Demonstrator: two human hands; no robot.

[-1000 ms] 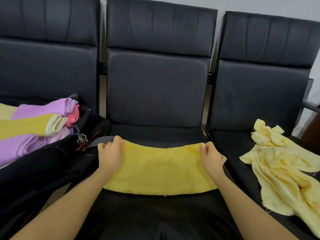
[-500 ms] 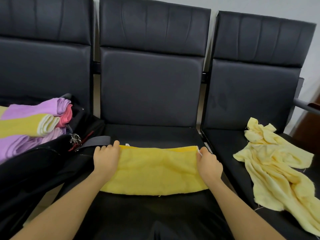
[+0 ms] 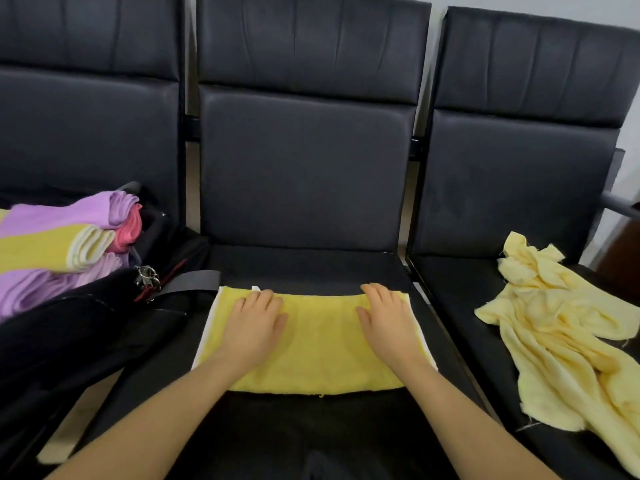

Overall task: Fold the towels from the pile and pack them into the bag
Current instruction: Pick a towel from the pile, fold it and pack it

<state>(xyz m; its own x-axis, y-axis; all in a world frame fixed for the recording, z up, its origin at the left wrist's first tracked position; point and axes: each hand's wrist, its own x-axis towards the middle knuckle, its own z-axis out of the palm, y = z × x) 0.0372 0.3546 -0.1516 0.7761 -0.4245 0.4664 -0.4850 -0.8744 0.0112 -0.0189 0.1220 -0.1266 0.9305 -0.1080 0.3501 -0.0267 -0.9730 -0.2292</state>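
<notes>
Both hands lie flat, fingers spread, on a folded yellow towel at the center of the frame: the left hand presses its left half, the right hand its right half. The towel rests on the middle black seat of 3. At left, a black bag holds folded purple, yellow and pink towels. At right, crumpled pale yellow towels lie on the right seat.

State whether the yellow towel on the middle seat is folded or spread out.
Folded. The yellow towel lies as a flat band on the middle seat, white layered edges showing at its ends, with the left hand and right hand pressing it flat.
</notes>
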